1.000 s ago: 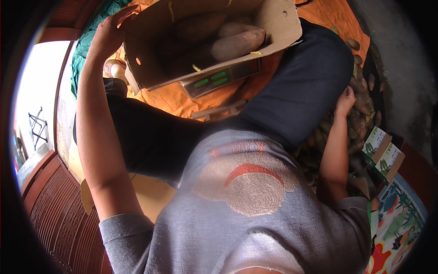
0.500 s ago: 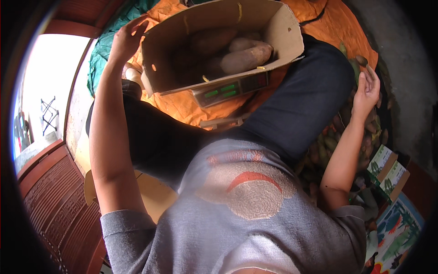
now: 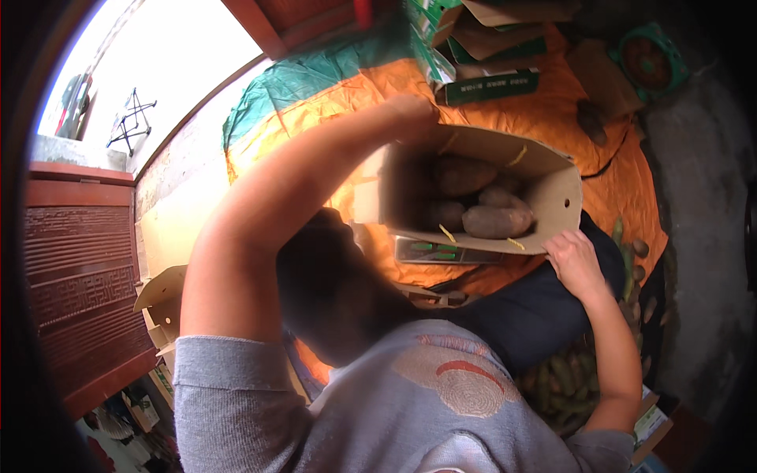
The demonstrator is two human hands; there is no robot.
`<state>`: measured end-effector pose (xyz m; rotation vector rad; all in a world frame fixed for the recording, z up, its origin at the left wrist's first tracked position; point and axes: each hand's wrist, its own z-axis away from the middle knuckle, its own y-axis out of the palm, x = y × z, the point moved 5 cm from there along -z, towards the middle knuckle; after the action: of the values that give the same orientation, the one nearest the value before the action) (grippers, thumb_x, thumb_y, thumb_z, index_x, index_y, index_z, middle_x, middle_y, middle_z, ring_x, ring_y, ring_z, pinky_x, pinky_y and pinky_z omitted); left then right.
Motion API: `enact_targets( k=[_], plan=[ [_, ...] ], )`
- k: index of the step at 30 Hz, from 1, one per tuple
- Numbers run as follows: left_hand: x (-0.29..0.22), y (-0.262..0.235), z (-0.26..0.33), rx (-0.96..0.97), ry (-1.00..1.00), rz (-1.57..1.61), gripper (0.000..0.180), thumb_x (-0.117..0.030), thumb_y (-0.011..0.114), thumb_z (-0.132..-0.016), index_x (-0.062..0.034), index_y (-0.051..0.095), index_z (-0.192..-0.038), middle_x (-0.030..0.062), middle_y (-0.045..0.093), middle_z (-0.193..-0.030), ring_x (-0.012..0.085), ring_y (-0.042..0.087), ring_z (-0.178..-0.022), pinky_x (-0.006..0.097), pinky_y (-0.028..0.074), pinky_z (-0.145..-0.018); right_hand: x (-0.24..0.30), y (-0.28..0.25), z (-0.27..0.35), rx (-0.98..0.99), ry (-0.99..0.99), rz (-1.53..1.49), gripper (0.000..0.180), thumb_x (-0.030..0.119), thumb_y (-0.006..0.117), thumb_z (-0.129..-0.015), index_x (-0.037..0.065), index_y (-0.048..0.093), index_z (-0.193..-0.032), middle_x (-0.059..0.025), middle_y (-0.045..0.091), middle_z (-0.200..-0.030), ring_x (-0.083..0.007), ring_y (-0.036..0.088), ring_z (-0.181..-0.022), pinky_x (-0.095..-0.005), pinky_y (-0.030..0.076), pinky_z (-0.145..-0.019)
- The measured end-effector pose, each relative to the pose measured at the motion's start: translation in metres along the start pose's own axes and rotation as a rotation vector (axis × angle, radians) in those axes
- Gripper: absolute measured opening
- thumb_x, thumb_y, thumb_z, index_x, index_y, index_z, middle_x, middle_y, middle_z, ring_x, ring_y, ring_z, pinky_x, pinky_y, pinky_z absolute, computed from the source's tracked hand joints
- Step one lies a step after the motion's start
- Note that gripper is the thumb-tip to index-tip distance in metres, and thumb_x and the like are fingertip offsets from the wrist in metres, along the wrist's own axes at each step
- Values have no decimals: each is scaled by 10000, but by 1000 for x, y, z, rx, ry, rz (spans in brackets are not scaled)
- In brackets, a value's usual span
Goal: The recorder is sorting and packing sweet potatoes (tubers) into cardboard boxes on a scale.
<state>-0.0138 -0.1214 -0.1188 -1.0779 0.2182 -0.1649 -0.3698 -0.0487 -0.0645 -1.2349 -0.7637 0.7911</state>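
An open cardboard box (image 3: 558,177) with yellow cord loops stands between my legs. Several large brown oblong tubers (image 3: 497,221) lie inside it. Below its near side shows a weighing scale (image 3: 410,251) with lit green digits. My right hand (image 3: 576,258) is closed on the rim at the box's near right corner, fingers over the edge. Across the far left corner reaches my left hand (image 3: 414,117), smeared by motion; its fingers are hidden, so I cannot tell whether it grips the rim.
Orange and green sheeting (image 3: 315,91) covers the floor. Green and white cartons (image 3: 489,85) stand beyond the box, near a green basket (image 3: 650,59). Many tubers (image 3: 564,378) are heaped beside my right leg. A carved wooden panel (image 3: 83,276) is at left.
My right hand has come from the right side, where a small brown tuber was at its fingertips, to the box rim. My left hand has swung across to the far left corner. The view has shifted.
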Motion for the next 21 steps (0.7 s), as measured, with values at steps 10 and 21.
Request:
enact_targets(
  k=[10, 21],
  plan=[
    [33, 2, 47, -206, 22, 189, 253, -268, 584, -899, -96, 745, -994, 142, 725, -1030, 337, 697, -1002, 424, 565, -825, 19, -10, -56, 120, -158, 142, 59, 24, 632, -707, 67, 592, -719, -70, 636, -701, -275, 645, -755, -433, 494, -596],
    [223, 35, 211, -412, -291, 114, 131, -202, 621, -877, -94, 687, -843, 161, 688, -806, 400, 668, -773, 496, 549, -702, 157, -50, -229, 12, -563, 230, 92, 44, 644, -681, 84, 566, -708, -54, 624, -712, -245, 639, -733, -394, 505, -585]
  ],
)
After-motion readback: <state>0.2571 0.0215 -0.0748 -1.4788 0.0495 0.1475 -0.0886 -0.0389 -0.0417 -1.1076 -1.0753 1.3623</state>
